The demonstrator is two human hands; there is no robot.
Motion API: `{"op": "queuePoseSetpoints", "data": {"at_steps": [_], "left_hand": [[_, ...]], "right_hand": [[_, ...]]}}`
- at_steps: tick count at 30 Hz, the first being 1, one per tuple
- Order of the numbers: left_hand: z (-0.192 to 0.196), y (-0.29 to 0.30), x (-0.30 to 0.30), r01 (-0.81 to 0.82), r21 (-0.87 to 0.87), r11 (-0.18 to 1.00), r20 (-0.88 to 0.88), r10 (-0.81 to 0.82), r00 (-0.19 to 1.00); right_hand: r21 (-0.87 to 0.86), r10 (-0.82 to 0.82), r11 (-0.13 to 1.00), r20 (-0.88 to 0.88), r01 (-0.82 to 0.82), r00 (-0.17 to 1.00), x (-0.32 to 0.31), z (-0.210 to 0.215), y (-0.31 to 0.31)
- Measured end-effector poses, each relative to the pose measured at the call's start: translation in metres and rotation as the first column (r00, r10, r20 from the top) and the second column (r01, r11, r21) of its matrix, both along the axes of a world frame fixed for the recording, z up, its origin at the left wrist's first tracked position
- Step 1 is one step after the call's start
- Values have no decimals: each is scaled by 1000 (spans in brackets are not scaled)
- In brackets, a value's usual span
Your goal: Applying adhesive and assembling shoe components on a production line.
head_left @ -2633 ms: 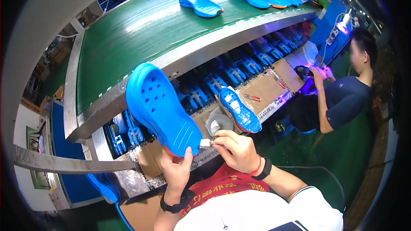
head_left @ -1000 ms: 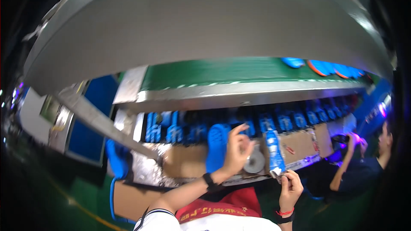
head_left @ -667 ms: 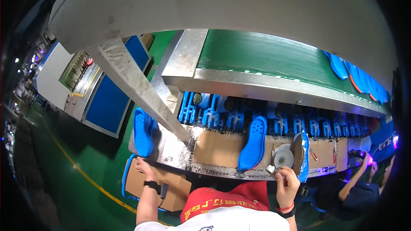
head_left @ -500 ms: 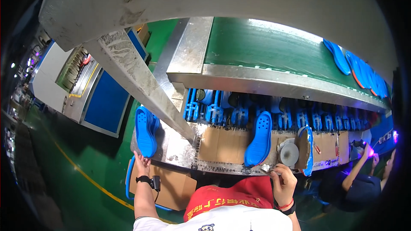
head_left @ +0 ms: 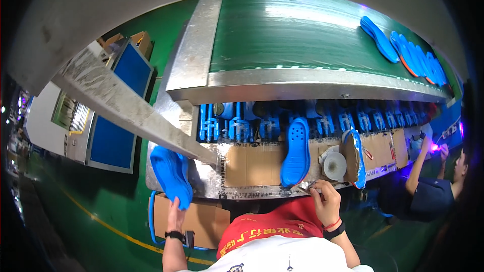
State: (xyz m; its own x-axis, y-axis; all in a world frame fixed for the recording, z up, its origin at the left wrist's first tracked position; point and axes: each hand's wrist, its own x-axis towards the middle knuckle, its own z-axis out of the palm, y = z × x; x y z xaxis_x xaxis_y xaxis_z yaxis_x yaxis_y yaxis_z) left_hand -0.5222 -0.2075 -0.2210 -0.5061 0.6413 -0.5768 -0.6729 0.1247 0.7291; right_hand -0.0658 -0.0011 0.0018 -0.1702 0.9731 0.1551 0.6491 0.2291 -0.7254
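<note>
My left hand (head_left: 175, 215) is closed on the near end of a blue shoe sole (head_left: 170, 177), which tilts over the bench's left corner. More blue soles (head_left: 182, 165) show partly beneath it. My right hand (head_left: 326, 200) is at the bench's front edge, fingers pinched at a small silvery-grey piece (head_left: 305, 185) whose kind I cannot make out. Just beyond it a single blue sole (head_left: 295, 153) with holes at its far end lies on the cardboard. Right of that sits a pale round dish (head_left: 334, 165), beside another blue sole (head_left: 359, 158) standing on edge.
A green conveyor belt (head_left: 282, 35) carries several blue soles (head_left: 379, 40) at its right. A slanting metal post (head_left: 126, 106) crosses on the left. Under the conveyor stands a row of blue clamps (head_left: 238, 123). A cardboard box (head_left: 209, 224) is below the bench. A co-worker (head_left: 433, 194) is at the right.
My left hand has taken hold of the blue sole on the left and drawn its near end toward me. My right hand keeps its pinch near the bench edge. The view has shifted.
</note>
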Motion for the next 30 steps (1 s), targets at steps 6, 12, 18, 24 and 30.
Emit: {"op": "queuePoseSetpoints", "data": {"at_steps": [6, 12, 18, 24, 30], "left_hand": [[3, -52, 99, 251, -48, 967, 123, -244, 962], [-19, 49, 158, 246, 53, 968, 77, -249, 965], [11, 133, 181, 176, -72, 982, 78, -171, 982], [17, 145, 178, -79, -488, 869, -800, -410, 439], [25, 147, 163, -56, -537, 841, -843, -538, 12]], "right_hand": [[3, -67, 998, 30, 67, 997, 35, -20, 11], [167, -85, 986, 358, 26, 930, 75, -67, 27], [74, -86, 996, 556, 54, 827, 99, -125, 52], [43, -74, 997, 616, 61, 784, 104, -142, 66], [37, -42, 999, 627, 24, 778, 109, -144, 70]]}}
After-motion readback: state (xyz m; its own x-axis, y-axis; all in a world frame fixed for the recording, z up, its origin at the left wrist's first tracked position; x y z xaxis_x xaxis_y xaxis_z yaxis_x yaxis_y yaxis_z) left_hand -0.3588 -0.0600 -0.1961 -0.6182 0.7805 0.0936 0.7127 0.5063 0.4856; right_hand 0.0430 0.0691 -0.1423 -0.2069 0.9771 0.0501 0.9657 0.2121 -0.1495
